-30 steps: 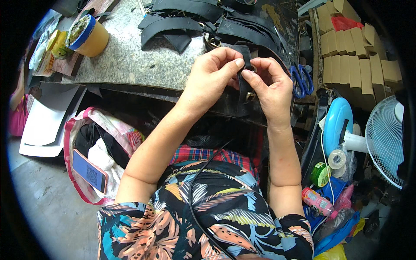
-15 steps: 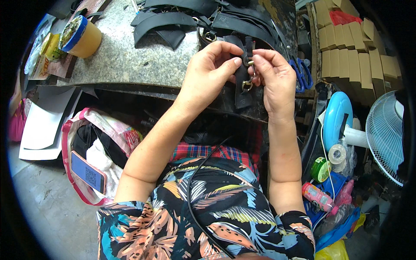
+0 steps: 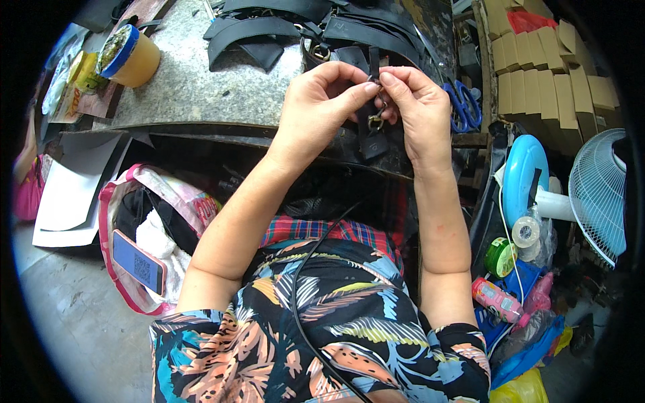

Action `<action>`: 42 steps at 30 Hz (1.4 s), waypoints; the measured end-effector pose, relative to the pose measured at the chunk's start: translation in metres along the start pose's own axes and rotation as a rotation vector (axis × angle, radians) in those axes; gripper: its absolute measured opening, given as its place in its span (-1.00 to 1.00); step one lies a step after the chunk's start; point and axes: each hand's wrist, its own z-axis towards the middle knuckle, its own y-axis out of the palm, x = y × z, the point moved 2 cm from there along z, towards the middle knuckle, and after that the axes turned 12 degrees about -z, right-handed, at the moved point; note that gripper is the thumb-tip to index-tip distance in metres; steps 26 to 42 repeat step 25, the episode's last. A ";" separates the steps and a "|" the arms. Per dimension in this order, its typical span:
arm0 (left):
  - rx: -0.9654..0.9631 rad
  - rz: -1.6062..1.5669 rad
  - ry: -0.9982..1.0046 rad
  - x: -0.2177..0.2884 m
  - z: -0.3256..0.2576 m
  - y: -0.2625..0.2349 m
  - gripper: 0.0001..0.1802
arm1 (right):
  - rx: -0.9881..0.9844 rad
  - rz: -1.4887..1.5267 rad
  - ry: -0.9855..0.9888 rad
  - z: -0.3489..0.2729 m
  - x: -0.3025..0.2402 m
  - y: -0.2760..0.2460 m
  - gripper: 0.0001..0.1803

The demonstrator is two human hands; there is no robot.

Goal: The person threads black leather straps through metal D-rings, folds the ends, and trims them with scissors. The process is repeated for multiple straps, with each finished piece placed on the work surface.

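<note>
A black leather strap (image 3: 373, 144) hangs between my two hands at the front edge of the worktable. My left hand (image 3: 326, 104) is closed, with thumb and forefinger pinched at the strap's upper part. From the other side my right hand (image 3: 420, 104) is closed too, its thumb and fingertips meeting the left ones on the strap. A small metal clasp (image 3: 375, 122) dangles just below the fingertips. What exactly lies between the fingertips is partly hidden. Behind the hands, several black straps (image 3: 262, 32) with metal rings lie heaped on the table.
A tub with a blue rim (image 3: 138, 64) stands on the stone tabletop (image 3: 195, 91) at the left. Blue-handled scissors (image 3: 463, 107) are right of my right hand. Cardboard boxes (image 3: 531, 94) and a fan (image 3: 598, 195) stand farther right. A bag holding a phone (image 3: 140, 262) sits lower left.
Both hands have shifted slightly up and left, and their fingertips have come together on the strap. The metal pin seen at the right fingertips is now covered.
</note>
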 end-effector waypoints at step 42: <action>-0.042 0.166 0.082 -0.008 -0.002 -0.005 -0.85 | -0.198 -0.051 0.070 0.018 0.001 -0.009 -0.86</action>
